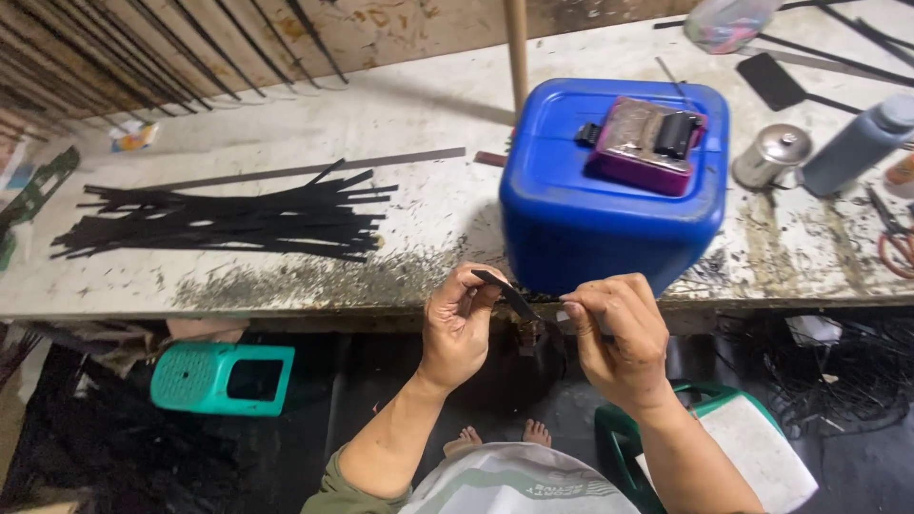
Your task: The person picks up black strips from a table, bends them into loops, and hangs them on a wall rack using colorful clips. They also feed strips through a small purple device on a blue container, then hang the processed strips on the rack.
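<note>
My left hand [459, 326] pinches one end of a thin black strip [506, 294] at the front edge of the worktable. My right hand [617, 335] holds the strip's other end, fingers curled around it; that end is hidden. Both hands sit just in front of a big blue plastic jerrycan [609, 205] lying on the table. A purple box with a black roller [649, 143] rests on top of the can. A pile of similar black strips [228, 219] lies on the table to the left.
The stained white worktable [428, 219] carries a metal can [771, 155], a grey bottle [857, 148], scissors [895, 238] and a wooden pole [517, 52]. A teal stool [221, 378] lies below left. A green-and-white container [743, 447] sits at my right knee.
</note>
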